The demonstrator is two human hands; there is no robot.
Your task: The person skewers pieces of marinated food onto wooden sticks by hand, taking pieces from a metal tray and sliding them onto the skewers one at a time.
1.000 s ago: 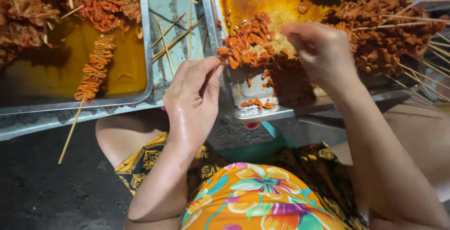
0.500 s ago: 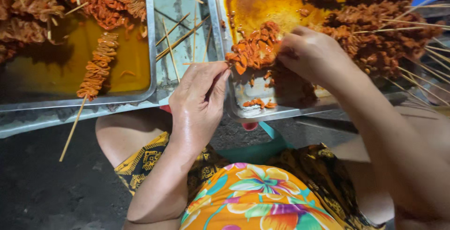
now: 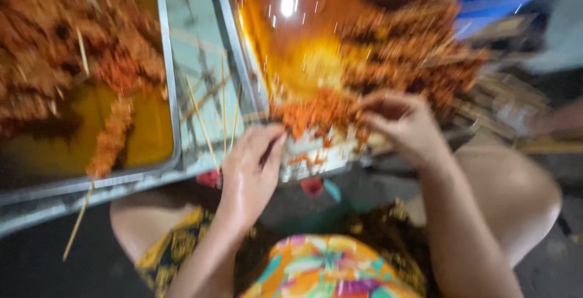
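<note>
Left hand [image 3: 252, 167] pinching thin bamboo skewer, right hand [image 3: 404, 122] gripping orange marinated meat pieces [image 3: 316, 113]; finished skewers at ten o'clock, many pieces left.

My left hand [image 3: 252, 167] rests at the near rim of the right metal tray [image 3: 243, 73]. My right hand [image 3: 404, 125] pinches orange marinated meat [image 3: 316, 113]. Bare bamboo skewers [image 3: 221, 113] lie between the trays; everything is blurred.
</note>
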